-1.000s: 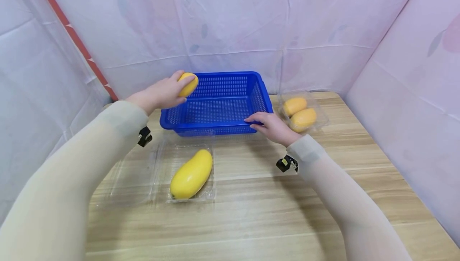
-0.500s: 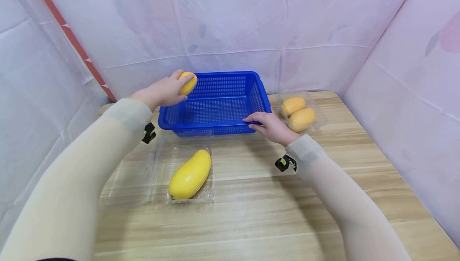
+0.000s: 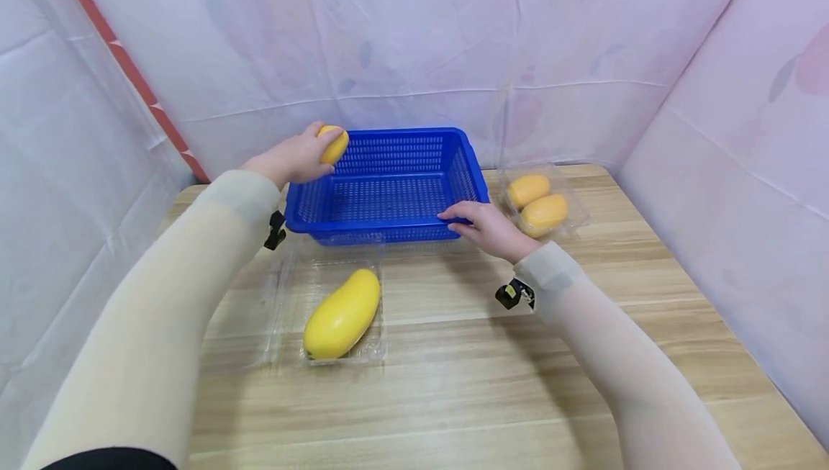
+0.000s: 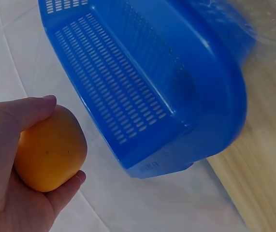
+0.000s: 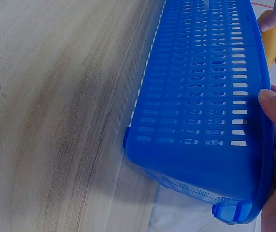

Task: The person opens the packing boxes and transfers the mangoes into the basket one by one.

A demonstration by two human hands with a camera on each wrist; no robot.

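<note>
My left hand (image 3: 294, 158) grips a yellow-orange mango (image 3: 334, 145) above the back left corner of the blue plastic basket (image 3: 388, 227). In the left wrist view the thumb and fingers wrap the mango (image 4: 53, 150), apart from the basket's wall. With my right hand (image 3: 495, 232) I pinch the basket's front rim near its right corner; in the right wrist view the thumb lies over the rim (image 5: 266, 121). A large yellow mango (image 3: 343, 315) lies in an open clear plastic box (image 3: 378, 351) in front of the basket.
Right of the basket, two orange mangoes (image 3: 544, 212) sit in a clear plastic box (image 3: 575, 200). The clear lid (image 3: 249, 326) lies left of the front box, on the wooden table (image 3: 479, 383). Pale fabric (image 3: 414, 38) hangs behind and at both sides.
My left hand has moved slightly up and left with the mango, and the left forearm has swung inward. My right hand stays on the rim. The view has shifted slightly.
</note>
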